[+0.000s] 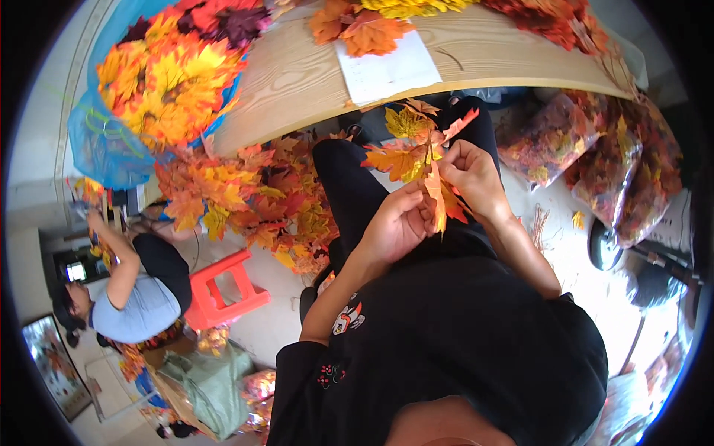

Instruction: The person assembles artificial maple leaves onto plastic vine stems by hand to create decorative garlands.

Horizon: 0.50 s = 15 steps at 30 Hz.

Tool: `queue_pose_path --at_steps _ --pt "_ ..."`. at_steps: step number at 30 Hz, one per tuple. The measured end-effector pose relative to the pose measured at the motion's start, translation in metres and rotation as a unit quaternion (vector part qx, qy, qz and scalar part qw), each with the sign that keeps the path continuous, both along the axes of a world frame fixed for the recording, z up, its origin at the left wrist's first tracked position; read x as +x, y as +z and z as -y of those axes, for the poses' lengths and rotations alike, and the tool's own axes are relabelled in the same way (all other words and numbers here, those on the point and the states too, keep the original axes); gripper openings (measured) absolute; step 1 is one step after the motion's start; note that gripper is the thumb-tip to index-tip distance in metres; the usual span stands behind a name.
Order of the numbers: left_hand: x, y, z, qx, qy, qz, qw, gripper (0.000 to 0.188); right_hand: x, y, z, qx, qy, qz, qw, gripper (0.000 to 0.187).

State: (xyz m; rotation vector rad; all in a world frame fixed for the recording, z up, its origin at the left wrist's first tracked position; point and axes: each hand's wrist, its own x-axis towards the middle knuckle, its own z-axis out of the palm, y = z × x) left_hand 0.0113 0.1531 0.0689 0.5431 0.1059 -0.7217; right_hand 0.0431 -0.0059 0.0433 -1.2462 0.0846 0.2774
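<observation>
A small spray of artificial autumn leaves (pixel 405 157), orange, yellow and red, is held over my lap between both hands. My right hand (pixel 474 177) is closed in a pinch at the middle of the spray, where the stems come together. Just below and to the left, my left hand (pixel 401 221) has its fingers curled against a hanging orange leaf (pixel 435 195) of the same spray. The fingers partly hide the stems, so the exact join cannot be made out.
Ahead is a wooden table (pixel 290 82) with a white paper (pixel 387 70). A blue bag of leaves (pixel 167 82) stands left, above a leaf heap (pixel 279 201). Filled clear bags (pixel 550 141) lie right. A red stool (pixel 227 290) and another person (pixel 141 305) are at left.
</observation>
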Motion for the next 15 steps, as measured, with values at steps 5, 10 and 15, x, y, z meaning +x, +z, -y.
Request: queue_pose_path --at_steps 5,10,15 --pt "0.007 -0.016 0.012 0.174 0.073 0.073 0.979 0.027 0.012 -0.011 0.006 0.088 -0.037 -0.038 0.995 0.005" --pt "0.023 -0.019 -0.001 0.25 0.078 0.153 0.953 0.032 0.033 -0.022 -0.001 0.091 -0.013 -0.026 0.995 0.012" --pt "0.044 -0.027 -0.013 0.359 0.156 0.142 0.909 0.024 0.05 -0.025 -0.009 -0.082 -0.061 0.065 0.993 0.015"
